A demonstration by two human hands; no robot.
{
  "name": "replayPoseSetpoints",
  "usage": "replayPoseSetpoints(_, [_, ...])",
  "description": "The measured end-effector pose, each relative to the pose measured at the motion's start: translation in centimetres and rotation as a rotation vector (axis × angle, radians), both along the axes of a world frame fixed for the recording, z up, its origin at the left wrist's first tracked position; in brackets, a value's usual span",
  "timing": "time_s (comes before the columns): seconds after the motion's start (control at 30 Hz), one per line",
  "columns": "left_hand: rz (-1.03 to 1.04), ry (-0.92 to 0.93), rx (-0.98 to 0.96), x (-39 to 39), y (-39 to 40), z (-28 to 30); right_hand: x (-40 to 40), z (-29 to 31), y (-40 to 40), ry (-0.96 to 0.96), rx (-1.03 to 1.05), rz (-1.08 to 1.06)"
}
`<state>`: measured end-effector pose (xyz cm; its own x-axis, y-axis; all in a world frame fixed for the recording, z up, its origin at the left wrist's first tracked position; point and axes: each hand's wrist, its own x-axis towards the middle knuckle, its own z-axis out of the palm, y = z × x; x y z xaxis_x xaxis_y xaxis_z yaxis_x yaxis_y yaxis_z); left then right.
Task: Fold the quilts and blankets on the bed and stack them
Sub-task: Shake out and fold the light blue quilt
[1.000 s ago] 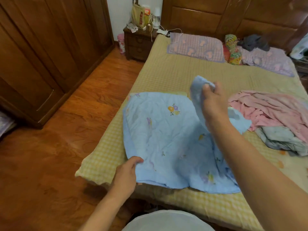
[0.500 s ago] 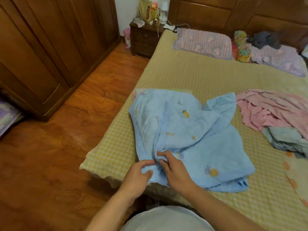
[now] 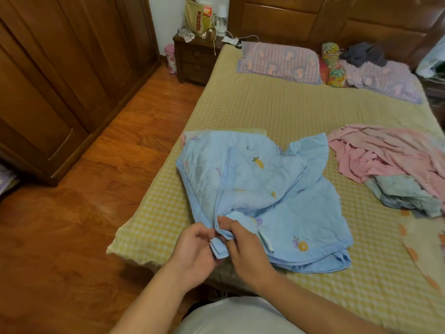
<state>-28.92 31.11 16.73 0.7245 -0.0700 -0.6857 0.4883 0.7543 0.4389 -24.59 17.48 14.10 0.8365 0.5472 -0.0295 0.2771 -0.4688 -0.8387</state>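
At the near corner of the bed (image 3: 277, 112), one blue quilt (image 3: 265, 189) lies partly folded. Left hand (image 3: 192, 251) and right hand (image 3: 248, 249) both pinch its bunched corner, fingers curled. Two more blankets, pink (image 3: 385, 150) over grey (image 3: 404, 194), are heaped to the right. Two pillows (image 3: 279, 61) lie by the headboard.

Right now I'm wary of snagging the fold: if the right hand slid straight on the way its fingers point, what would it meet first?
Probably the blue quilt: the right hand already pinches its near corner, and its raised fold lies ahead.
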Motion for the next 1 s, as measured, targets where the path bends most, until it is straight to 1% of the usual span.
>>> replayPoseSetpoints(0.03, [-0.003,-0.003,-0.02,0.3,0.1,0.2,-0.1,0.4,0.0,0.01,-0.005,0.025])
replayPoseSetpoints(0.13, [-0.005,0.006,0.115,1.2,-0.7,0.9,-0.2,1.5,-0.1,0.094,0.041,0.07])
replayPoseSetpoints(0.23, [0.059,0.016,0.205,2.1,-2.4,1.4,0.0,2.3,-0.4,0.177,0.017,0.065])
replayPoseSetpoints(0.27, [0.08,0.013,0.218,2.3,-2.9,1.5,0.2,2.5,-0.4,0.243,0.046,0.081])
replayPoseSetpoints(0.3, [0.09,0.011,0.232,2.4,-3.4,1.5,0.3,2.5,-0.4,0.357,0.098,0.098])
replayPoseSetpoints(0.37, [0.095,0.018,0.265,2.6,-3.8,1.3,1.4,2.9,-0.6,0.633,0.289,0.086])
replayPoseSetpoints(0.4, [0.081,0.023,0.273,2.8,-3.7,1.4,2.1,3.1,-0.9,0.742,0.418,0.031])
replayPoseSetpoints(0.43, [0.059,0.035,0.284,3.1,-3.5,1.3,2.9,3.3,-1.4,0.817,0.555,-0.075])
replayPoseSetpoints(0.47, [0.038,0.058,0.304,3.5,-3.2,1.3,3.7,3.1,-2.2,0.852,0.675,-0.24])
replayPoseSetpoints(0.5, [0.03,0.082,0.335,4.0,-2.7,1.4,4.3,2.5,-3.1,0.852,0.73,-0.413])
replayPoseSetpoints(0.53, [0.024,0.099,0.37,4.7,-2.4,1.8,4.9,1.7,-4.4,0.814,0.683,-0.572])
replayPoseSetpoints(0.57, [0.02,0.105,0.406,5.7,-2.3,2.3,5.2,0.3,-6.1,0.759,0.557,-0.708])
replayPoseSetpoints(0.63, [0.005,0.062,0.463,7.8,-2.3,4.2,4.9,-2.6,-10.2,0.723,0.348,-0.871])
replayPoseSetpoints(0.73, [-0.057,-0.06,0.527,10.8,-2.9,8.0,3.6,-5.5,-15.2,0.768,0.188,-0.985])
replayPoseSetpoints(0.8, [-0.129,-0.137,0.574,12.8,-3.5,10.4,3.4,-6.2,-16.7,0.753,0.127,-1.011])
replayPoseSetpoints(0.83, [-0.164,-0.166,0.604,13.7,-3.7,11.6,3.9,-6.1,-16.8,0.712,0.105,-1.007])
replayPoseSetpoints(0.87, [-0.191,-0.187,0.626,14.6,-4.1,12.7,4.5,-6.0,-16.9,0.641,0.06,-0.973])
replayPoseSetpoints(0.93, [-0.237,-0.219,0.654,15.9,-4.8,14.9,6.2,-5.4,-16.5,0.41,-0.111,-0.912])
replayPoseSetpoints(0.97, [-0.258,-0.236,0.663,16.5,-5.1,15.9,7.2,-4.8,-16.2,0.256,-0.24,-0.881])
replayPoseSetpoints(1.0, [-0.278,-0.255,0.665,17.0,-5.5,16.9,8.2,-3.6,-15.9,0.088,-0.311,-0.838])
